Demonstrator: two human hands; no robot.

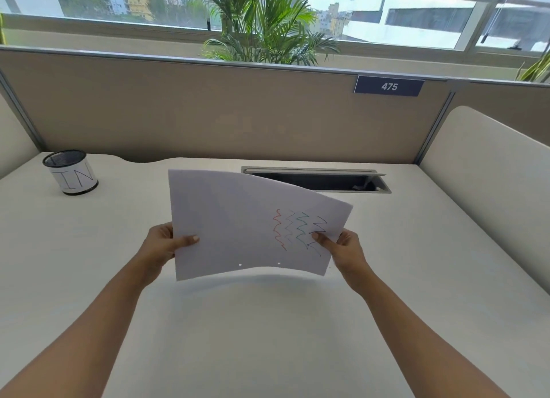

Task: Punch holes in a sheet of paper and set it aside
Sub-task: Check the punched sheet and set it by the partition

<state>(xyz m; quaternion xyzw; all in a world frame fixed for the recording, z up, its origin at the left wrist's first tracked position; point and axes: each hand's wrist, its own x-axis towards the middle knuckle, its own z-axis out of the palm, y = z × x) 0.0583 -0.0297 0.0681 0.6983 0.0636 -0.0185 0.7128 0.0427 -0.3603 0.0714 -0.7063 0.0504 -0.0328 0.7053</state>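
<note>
A white sheet of paper (238,219) hangs in the air above the middle of the desk, bowed upward. Coloured zigzag lines are drawn on its right part. Two small punched holes show near its lower edge. My left hand (162,245) pinches the sheet's left edge, thumb on top. My right hand (342,248) pinches the right edge, thumb lying over the zigzags. No hole punch is in view.
The pale desk (253,323) is walled by beige partitions at the back and both sides. A black mesh cup labelled "IN" (71,173) stands at the far left. An open cable hatch (321,181) lies behind the paper.
</note>
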